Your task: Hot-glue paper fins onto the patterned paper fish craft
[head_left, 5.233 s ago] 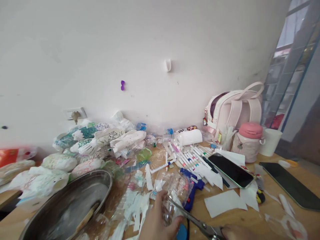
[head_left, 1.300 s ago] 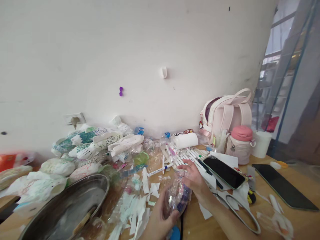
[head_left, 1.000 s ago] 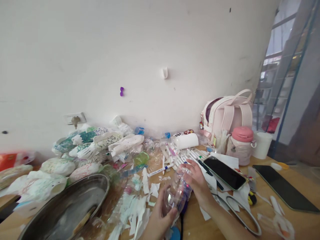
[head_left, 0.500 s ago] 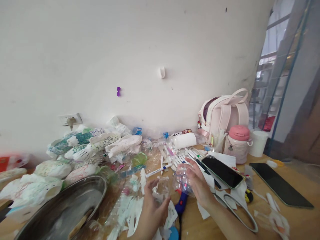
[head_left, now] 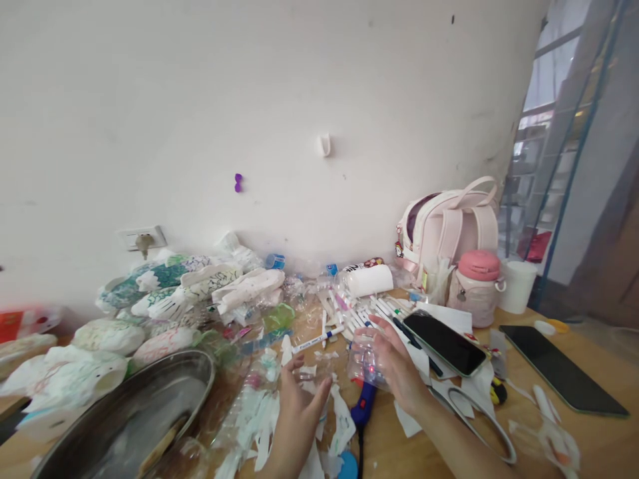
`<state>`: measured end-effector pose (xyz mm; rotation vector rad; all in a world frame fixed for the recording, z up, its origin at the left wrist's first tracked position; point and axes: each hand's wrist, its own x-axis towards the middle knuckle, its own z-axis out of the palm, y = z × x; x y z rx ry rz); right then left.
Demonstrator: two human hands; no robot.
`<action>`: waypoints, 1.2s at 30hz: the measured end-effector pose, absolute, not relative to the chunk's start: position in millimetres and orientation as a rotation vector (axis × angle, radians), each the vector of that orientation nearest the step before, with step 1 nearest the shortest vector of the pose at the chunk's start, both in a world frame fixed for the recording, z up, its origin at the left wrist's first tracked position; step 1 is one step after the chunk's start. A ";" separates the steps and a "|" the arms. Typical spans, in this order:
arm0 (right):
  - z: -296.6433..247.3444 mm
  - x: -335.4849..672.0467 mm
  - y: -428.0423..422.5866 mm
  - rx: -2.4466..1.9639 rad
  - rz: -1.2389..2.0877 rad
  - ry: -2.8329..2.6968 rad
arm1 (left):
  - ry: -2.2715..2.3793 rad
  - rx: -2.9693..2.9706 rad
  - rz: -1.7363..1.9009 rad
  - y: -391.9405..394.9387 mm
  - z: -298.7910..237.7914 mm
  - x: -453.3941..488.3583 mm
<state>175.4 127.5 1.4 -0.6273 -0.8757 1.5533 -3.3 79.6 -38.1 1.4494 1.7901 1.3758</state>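
Observation:
My right hand (head_left: 397, 372) is closed around a clear plastic bottle piece (head_left: 363, 359), held just above the table. My left hand (head_left: 298, 402) is a short way to its left, with fingers curled on a smaller clear plastic piece (head_left: 313, 374). The two pieces are apart. A blue glue gun (head_left: 362, 407) lies on the wooden table (head_left: 589, 439) between my hands. Grey-handled scissors (head_left: 479, 416) lie by my right forearm. White paper scraps (head_left: 259, 419) are scattered under my left hand.
A metal basin (head_left: 124, 412) sits front left, with a pile of painted white bottles (head_left: 174, 286) behind it. Markers (head_left: 357, 313), a phone (head_left: 439, 336), a tablet (head_left: 562, 369), a pink flask (head_left: 476, 286), a white cup (head_left: 516, 286) and a pink backpack (head_left: 449, 229) fill the right side.
The scissors went from my right hand to the table. Both hands then gripped the clear bottle, and it has come apart, one piece in each hand, the left having drawn away leftward.

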 end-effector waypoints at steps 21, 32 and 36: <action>7.8 182.4 127.0 -0.567 1.799 -1.183 | 1.729 1.705 1.761 84.2 -38.0 -17.3; 8.9 183.2 117.7 -0.392 1.973 -1.682 | 1.046 1.694 2.035 75.9 -52.9 -10.6; 8.2 183.1 119.5 -0.431 2.053 -1.594 | 0.977 1.799 1.919 72.9 -44.1 -7.8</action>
